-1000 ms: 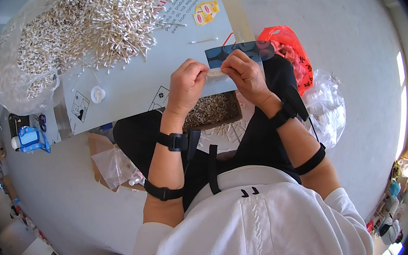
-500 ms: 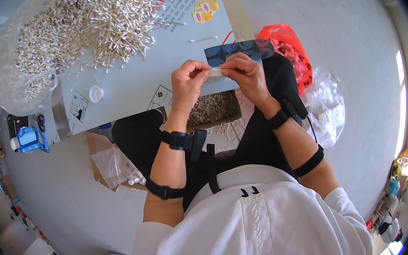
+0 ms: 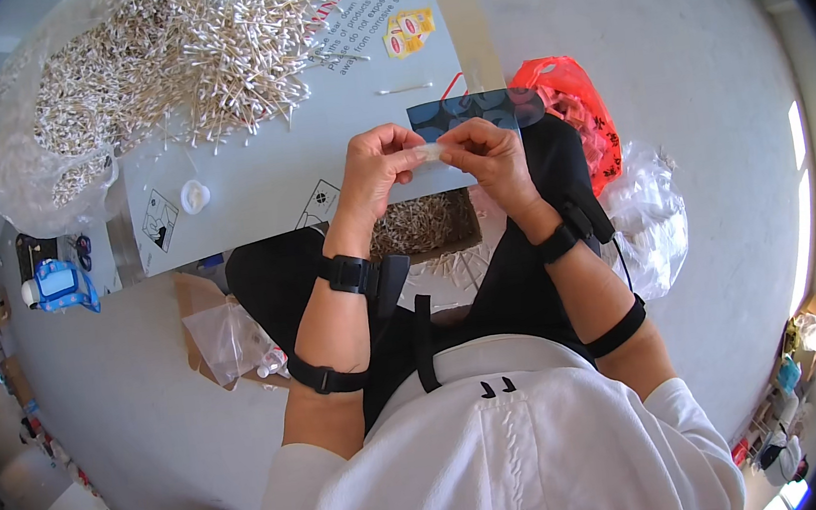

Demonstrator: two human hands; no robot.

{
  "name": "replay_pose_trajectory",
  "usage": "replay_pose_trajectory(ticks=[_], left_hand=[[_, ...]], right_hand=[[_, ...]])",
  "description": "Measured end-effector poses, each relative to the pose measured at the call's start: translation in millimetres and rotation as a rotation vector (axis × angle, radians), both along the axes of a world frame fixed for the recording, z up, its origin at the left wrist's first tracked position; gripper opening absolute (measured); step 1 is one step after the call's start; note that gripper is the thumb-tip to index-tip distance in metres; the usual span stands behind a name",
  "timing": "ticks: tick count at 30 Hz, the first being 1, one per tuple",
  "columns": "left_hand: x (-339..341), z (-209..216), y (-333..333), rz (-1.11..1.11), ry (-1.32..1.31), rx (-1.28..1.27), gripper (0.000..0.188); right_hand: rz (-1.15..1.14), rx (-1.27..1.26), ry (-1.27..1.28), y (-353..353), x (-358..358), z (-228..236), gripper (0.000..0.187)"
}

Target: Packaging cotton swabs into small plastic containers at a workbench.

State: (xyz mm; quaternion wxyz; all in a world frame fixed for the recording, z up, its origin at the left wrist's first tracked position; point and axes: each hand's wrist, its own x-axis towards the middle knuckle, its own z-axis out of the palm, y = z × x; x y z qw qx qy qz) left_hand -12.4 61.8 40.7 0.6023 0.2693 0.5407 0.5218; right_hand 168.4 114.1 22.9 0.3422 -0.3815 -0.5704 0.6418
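Observation:
In front of me, above the table's near edge, a small whitish, semi-clear packet (image 3: 430, 153) is stretched between my two hands. My left hand (image 3: 380, 164) pinches one end of it with thumb and fingertips. The other end is pinched in the same way by my right hand (image 3: 490, 158). What the packet contains is too small to make out. Below it lies a dark, shiny film sheet (image 3: 457, 114) on the table. Beyond the sheet is a single cotton swab (image 3: 405, 88). A large heap of cotton swabs (image 3: 240, 63) spreads out toward the far left, partly inside a clear bag (image 3: 16, 169).
Yellow labels (image 3: 408, 31) lie on the grey table (image 3: 249, 187); a small white tub (image 3: 195, 196) stands left. Below the edge sits a box of swabs (image 3: 430, 224). To the right are a red bag (image 3: 585, 114) and clear plastic bags (image 3: 648, 228). A cardboard box (image 3: 204, 319) stands lower left.
Both hands have come slightly lower in the view and closer together, covering more of the packet. They keep their pinch on it.

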Motion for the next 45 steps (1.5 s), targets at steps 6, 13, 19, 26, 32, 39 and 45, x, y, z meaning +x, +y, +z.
replay_pose_trajectory(ticks=[6, 13, 19, 26, 32, 39, 45], left_hand=[[3, 5, -2, -0.084, 0.112, -0.035, 0.008], [-1, 5, -1, -0.075, 0.106, 0.029, 0.006], [-2, 4, -3, -0.179, 0.298, 0.114, 0.006], [5, 10, -10, -0.053, 0.550, 0.416, 0.007], [0, 18, -12, -0.136, 0.970, 0.534, 0.010], [7, 12, -8, -0.213, 1.296, 0.688, 0.016], [6, 6, -11, -0.250, 1.279, 0.676, 0.020]], right_hand=[[0.044, 0.034, 0.032, 1, 2, -1, 0.012], [0.064, 0.141, -0.069, 0, 4, 4, 0.011], [0.073, 0.133, -0.089, 0, 2, 16, 0.009], [0.022, 0.445, -0.104, 2, 3, 15, 0.007], [0.066, 0.464, -0.171, -3, 0, 20, 0.010], [0.088, 1.085, -0.436, 5, -17, 29, 0.014], [0.218, 1.234, -0.466, 19, -18, 25, 0.016]])
